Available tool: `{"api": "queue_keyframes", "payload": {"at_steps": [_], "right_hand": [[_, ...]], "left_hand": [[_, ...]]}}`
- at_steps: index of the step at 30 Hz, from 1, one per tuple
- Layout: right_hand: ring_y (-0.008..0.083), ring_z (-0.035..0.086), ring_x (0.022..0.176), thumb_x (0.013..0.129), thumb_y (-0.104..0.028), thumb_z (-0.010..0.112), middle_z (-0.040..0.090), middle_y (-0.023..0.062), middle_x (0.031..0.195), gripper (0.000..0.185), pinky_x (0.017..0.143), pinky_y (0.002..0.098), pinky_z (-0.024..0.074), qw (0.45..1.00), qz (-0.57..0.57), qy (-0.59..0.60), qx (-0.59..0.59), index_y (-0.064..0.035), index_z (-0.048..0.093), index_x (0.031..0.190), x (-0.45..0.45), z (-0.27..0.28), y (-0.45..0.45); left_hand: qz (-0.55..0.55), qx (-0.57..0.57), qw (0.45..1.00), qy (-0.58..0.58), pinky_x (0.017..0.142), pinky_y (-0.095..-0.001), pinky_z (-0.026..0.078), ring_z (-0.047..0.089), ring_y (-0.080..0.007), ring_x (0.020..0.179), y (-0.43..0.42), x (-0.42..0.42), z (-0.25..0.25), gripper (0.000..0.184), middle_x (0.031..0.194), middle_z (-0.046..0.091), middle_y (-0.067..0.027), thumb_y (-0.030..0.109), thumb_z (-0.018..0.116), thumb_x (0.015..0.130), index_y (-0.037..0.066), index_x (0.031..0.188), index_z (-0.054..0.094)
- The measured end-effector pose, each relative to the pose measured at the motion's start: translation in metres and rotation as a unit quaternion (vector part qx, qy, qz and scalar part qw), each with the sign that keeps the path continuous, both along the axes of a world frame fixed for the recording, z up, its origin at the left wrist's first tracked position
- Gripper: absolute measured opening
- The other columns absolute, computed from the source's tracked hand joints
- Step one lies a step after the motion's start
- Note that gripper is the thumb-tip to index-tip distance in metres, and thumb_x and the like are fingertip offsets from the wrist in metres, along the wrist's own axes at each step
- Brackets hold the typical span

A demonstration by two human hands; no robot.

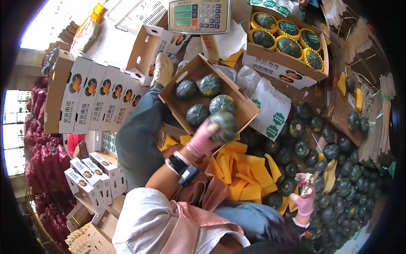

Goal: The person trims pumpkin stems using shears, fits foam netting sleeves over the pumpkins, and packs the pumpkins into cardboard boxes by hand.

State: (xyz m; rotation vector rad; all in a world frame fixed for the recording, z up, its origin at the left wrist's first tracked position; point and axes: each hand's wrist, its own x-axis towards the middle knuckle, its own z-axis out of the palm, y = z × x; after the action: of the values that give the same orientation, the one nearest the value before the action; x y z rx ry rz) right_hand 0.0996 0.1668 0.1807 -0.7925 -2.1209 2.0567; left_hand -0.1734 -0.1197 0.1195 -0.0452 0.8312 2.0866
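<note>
My left hand [202, 139], in a pink glove with a watch at the wrist, is closed on a small dark-green pumpkin [224, 128], slightly blurred. It is over the near side of an open cardboard box [182, 78]. Inside lie several more green pumpkins [210, 86]. Off to the right, my right hand [303, 202], also gloved in pink, is closed around a small silvery metal tool that looks like clippers [308, 184]. Loose green pumpkins [301, 149] are heaped around that hand.
A scale [199, 16] stands beyond the box. At the upper right, a carton [270, 63] holds pumpkins in yellow foam nets. Yellow foam nets [245, 175] lie near my lap. Printed boxes [91, 97] line the left, beside red mesh sacks [44, 156]. Flattened cardboard [385, 114] stands right.
</note>
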Motion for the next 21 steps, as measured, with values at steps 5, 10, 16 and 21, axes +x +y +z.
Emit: {"api": "queue_keyframes", "payload": {"at_steps": [5, 10, 16, 21], "right_hand": [[0.0252, 0.048, 0.106, 0.057, -0.010, 0.061, 0.046, 0.0136, 0.121, 0.069, 0.093, 0.0369, 0.0376, 0.996, -0.082, 0.009, 0.026, -0.0019, 0.040, 0.123, 0.075, 0.031, 0.003], [0.0372, 0.031, 0.127, 0.074, -0.030, 0.052, 0.036, 0.0201, 0.129, 0.073, 0.111, 0.0523, 0.0153, 0.929, -0.249, 0.245, -0.119, 0.0067, 0.029, 0.133, 0.103, 0.112, -0.045], [0.0266, 0.055, 0.074, 0.078, -0.016, 0.052, 0.055, 0.0141, 0.084, 0.029, 0.075, 0.0363, 0.0428, 0.885, -0.452, 0.111, -0.011, 0.0013, 0.049, 0.101, 0.117, 0.101, -0.076], [0.0255, 0.060, 0.063, 0.076, -0.013, 0.055, 0.063, 0.0147, 0.083, 0.020, 0.063, 0.0362, 0.0515, 0.795, -0.600, 0.005, -0.092, -0.0020, 0.052, 0.093, 0.188, 0.022, -0.073]], "left_hand": [[0.140, -0.004, 0.989, -0.045, 0.101, -0.0505, 0.038, 0.048, -0.0299, 0.119, -0.043, -0.034, -0.024, 0.073, 0.130, 0.048, -0.0139, 0.057, 0.058, 0.082, 0.007, 0.132, 0.041], [0.130, 0.082, 0.971, -0.186, 0.101, -0.0482, 0.036, 0.045, -0.0308, 0.120, -0.048, -0.031, -0.004, 0.076, 0.129, 0.048, -0.0124, 0.054, 0.065, 0.076, 0.007, 0.131, 0.042], [0.041, -0.031, 0.994, -0.097, 0.093, -0.0481, 0.042, 0.046, -0.0281, 0.116, -0.034, 0.000, 0.002, 0.059, 0.129, 0.047, -0.0095, 0.038, 0.064, 0.082, 0.016, 0.131, 0.042], [-0.197, -0.033, 0.979, 0.036, 0.093, -0.0379, 0.043, 0.049, -0.0222, 0.107, -0.041, 0.028, -0.013, 0.057, 0.123, 0.048, -0.0063, 0.027, 0.065, 0.083, 0.012, 0.132, 0.040]]}}
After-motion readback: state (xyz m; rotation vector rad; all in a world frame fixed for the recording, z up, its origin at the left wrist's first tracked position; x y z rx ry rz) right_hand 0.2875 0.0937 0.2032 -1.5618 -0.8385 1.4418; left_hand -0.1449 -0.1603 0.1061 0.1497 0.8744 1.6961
